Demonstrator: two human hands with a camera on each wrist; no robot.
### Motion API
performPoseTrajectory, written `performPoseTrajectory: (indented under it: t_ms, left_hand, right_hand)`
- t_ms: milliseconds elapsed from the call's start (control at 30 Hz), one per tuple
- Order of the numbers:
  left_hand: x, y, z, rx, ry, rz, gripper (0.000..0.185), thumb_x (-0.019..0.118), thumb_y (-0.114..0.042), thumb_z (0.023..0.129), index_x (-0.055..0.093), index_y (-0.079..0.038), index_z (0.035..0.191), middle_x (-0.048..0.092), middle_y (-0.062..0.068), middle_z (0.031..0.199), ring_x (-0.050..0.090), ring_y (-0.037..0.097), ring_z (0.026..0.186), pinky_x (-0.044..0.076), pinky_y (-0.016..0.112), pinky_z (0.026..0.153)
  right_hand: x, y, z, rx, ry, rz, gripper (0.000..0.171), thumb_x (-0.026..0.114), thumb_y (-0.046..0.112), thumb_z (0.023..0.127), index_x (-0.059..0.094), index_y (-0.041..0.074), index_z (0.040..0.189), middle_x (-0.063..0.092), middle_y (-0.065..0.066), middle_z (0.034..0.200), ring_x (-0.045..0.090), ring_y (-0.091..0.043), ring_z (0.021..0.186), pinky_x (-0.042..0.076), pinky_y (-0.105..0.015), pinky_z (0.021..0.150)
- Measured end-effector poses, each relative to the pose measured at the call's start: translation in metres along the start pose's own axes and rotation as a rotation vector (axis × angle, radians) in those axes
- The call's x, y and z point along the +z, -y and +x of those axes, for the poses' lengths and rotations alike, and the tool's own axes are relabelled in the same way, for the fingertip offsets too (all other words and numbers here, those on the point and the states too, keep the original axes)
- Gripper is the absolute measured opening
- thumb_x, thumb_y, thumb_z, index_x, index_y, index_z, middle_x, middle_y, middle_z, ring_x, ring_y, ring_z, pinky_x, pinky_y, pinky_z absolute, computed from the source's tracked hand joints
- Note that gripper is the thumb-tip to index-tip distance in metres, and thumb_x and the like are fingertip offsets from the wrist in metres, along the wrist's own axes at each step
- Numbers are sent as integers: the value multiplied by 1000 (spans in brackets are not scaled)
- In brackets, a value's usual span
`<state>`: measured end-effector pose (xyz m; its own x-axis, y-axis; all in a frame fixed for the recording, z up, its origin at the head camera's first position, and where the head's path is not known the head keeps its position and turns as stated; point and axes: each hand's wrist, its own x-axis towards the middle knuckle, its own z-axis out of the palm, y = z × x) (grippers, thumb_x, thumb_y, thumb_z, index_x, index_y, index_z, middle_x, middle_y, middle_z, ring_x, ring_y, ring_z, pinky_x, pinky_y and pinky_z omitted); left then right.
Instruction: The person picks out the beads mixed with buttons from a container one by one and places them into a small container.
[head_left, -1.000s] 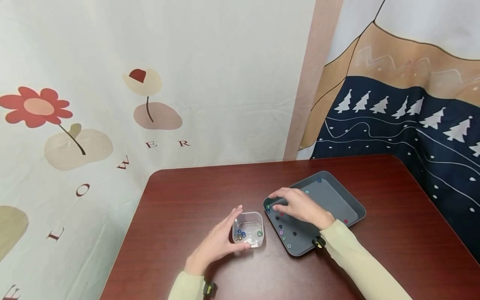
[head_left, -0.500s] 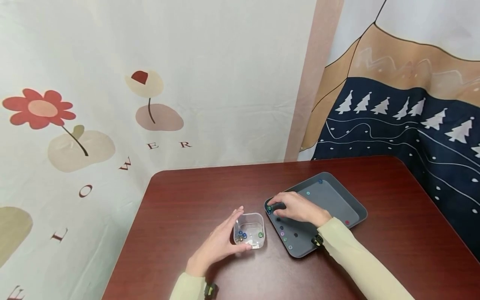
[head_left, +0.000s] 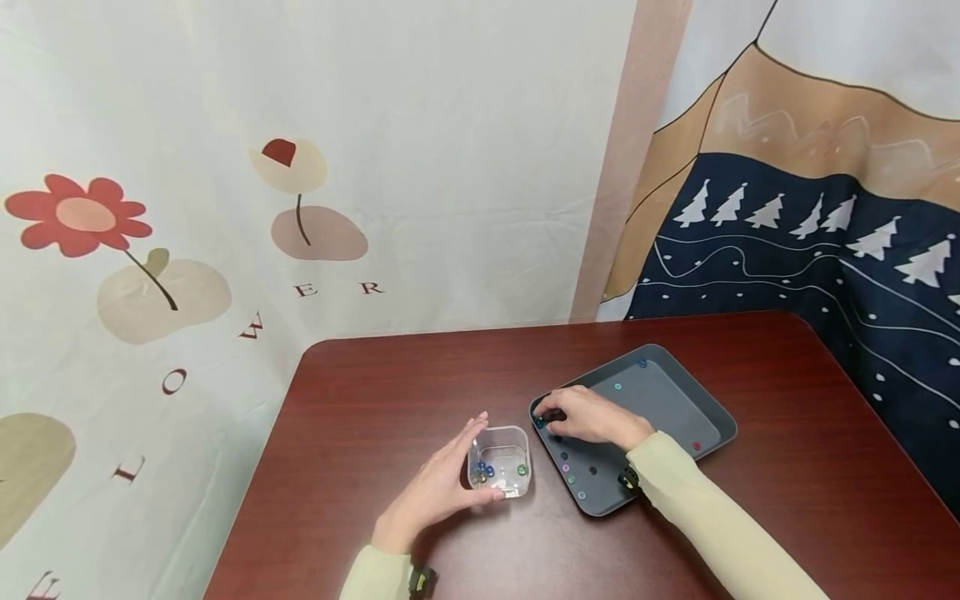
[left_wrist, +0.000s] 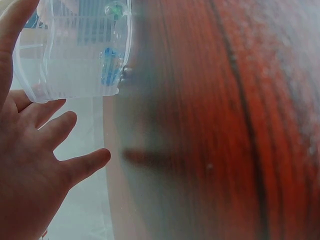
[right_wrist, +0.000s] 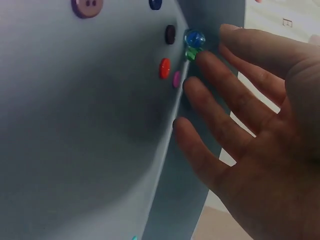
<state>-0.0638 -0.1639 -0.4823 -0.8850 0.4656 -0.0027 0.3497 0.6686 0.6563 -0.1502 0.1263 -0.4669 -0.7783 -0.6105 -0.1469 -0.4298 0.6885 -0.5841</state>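
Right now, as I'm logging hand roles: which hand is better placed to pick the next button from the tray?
Probably the right hand: its fingertips already reach the buttons in the grey tray, while the left hand steadies the clear box.

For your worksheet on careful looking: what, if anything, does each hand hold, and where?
The left hand steadies the clear box by its side. The right hand holds nothing; its fingers touch the tray.
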Motion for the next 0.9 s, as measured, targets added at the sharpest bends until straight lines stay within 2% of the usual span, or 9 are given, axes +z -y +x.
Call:
performPoseTrajectory:
  t_ms: [267,600,900]
  left_hand:
    - [-1,-2,-1,-7,-1,1,107,84,-57,80,32,-15,163,29,1,169,30,25,153,33,56,118]
    - [-2,-2,-1,-2,-2,1,107,84,-56,80,33,-14,163,29,0,169,30,25,153,34,56,119]
    - [0,-1,-1,-12,3,6,108,82,-60,80,31,-17,164,29,5,169,35,32,151,38,61,114]
  right_hand:
    - [7,0,3,-20,1,-94,27,78,14,93,77,11,120,70,-6,118,64,-23,110,54,-46,99]
    - [14,4,4,-42,-54,-237,20,83,17,88,79,15,108,68,-2,105,61,-18,95,57,-39,84]
    - [15,-2,3,-92,-94,-234,11,81,15,91,79,16,101,68,2,98,59,-12,86,56,-33,78]
